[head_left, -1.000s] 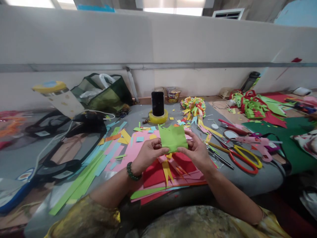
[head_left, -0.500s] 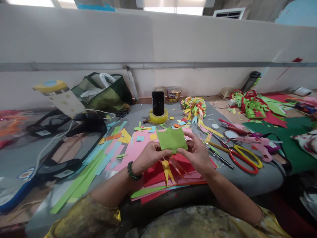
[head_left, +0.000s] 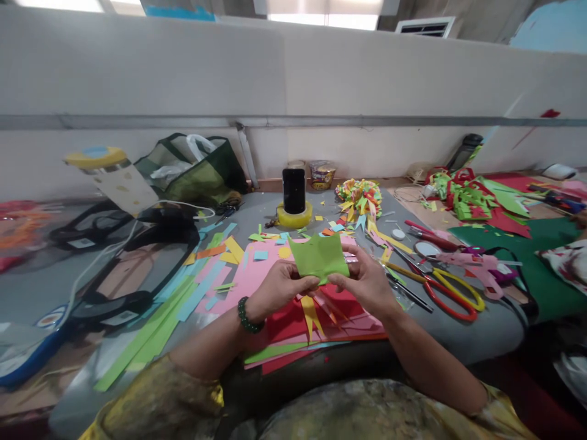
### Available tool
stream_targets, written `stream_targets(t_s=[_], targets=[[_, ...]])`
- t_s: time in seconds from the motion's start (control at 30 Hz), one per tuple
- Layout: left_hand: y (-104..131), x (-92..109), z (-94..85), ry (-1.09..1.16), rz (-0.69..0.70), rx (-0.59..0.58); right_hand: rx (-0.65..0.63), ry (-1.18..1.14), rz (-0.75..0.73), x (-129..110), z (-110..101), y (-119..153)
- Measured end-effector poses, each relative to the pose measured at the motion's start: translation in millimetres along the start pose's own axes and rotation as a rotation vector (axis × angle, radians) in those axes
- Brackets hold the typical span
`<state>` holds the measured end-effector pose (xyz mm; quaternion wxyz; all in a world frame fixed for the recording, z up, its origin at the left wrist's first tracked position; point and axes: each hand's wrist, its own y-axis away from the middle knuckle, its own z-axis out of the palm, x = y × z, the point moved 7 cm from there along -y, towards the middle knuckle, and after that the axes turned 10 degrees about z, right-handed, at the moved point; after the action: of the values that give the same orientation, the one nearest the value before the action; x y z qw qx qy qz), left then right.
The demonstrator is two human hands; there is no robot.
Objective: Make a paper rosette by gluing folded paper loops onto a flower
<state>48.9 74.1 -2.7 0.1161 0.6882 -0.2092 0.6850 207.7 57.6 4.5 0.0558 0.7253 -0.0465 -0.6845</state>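
A piece of green paper (head_left: 320, 256) with pointed upper corners is held up between both hands. My left hand (head_left: 285, 287) pinches its lower left edge, thumb in front. On the lower right edge my right hand (head_left: 367, 281) grips it, the thumb near the bottom middle. Beneath the hands, a yellow forked paper strip (head_left: 312, 318) and thin orange strips hang or lie over red paper (head_left: 284, 321). Pink paper sheets (head_left: 247, 260) lie under these.
A phone (head_left: 294, 190) stands in a yellow tape roll (head_left: 294, 217) ahead. Red and yellow scissors (head_left: 452, 296) and a pink glue gun (head_left: 481, 263) lie right. Left are green strips (head_left: 147, 336), a black strap (head_left: 169, 269) and a lidded cup (head_left: 121, 183).
The green paper is slightly more bent at its middle, and my right hand has shifted a little to the right. Both hands still hold the paper.
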Motion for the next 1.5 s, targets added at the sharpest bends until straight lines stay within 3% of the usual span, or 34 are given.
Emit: stream_targets(t_s=[0.2,0.5,0.7,0.77,0.9,0.97,1.03,1.13,1.17,1.2,1.3,1.37,1.43,1.5], targets=[[0.8,2.0,-1.8,0.031,-0.061,0.01,0.027,0.055,-0.075,-6.7,-12.4,0.6],[9.6,7.2,2.1,0.071,-0.169,-0.072,0.002,0.178,-0.304,-17.9,6.2,20.2],[8.3,20.6,-7.5,-0.068,-0.103,-0.224,0.121,0.122,-0.348,-30.8,-29.3,18.2],[8.6,21.3,-12.2,-0.031,-0.093,-0.243,0.099,0.14,-0.362,-34.2,-31.6,21.2],[6.9,10.5,-18.1,0.16,-0.081,-0.243,-0.071,0.285,-0.452,-34.7,-4.6,37.8],[6.6,0.8,-19.7,0.136,-0.107,-0.278,-0.112,0.384,-0.465,-31.4,8.8,45.3],[4.4,-1.1,-32.1,-0.022,-0.066,-0.175,-0.163,0.504,-0.488,-29.6,19.5,53.0],[7.8,23.0,-46.9,-0.305,0.158,0.013,-0.264,0.758,-0.588,-28.6,35.1,69.3],[11.4,32.1,-42.4,-0.355,0.218,-0.012,-0.297,0.837,-0.631,-27.7,40.7,75.3],[15.5,35.2,-31.3,-0.4,0.203,-0.126,-0.32,0.905,-0.662,-26.1,46.0,80.5],[30.2,35.9,4.3,-0.489,0.084,-0.474,-0.348,0.979,-0.727,-22.0,58.3,89.9],[36.1,34.3,19.7,-0.473,0.011,-0.609,-0.287,0.952,-0.753,-23.0,55.1,89.8],[33.4,35.7,22.0,-0.433,-0.009,-0.595,-0.181,0.887,-0.74,-26.5,35.3,84.5],[25.1,40.3,10.9,-0.391,0.011,-0.443,0.015,0.861,-0.612,-28.3,-6.9,72.0]])
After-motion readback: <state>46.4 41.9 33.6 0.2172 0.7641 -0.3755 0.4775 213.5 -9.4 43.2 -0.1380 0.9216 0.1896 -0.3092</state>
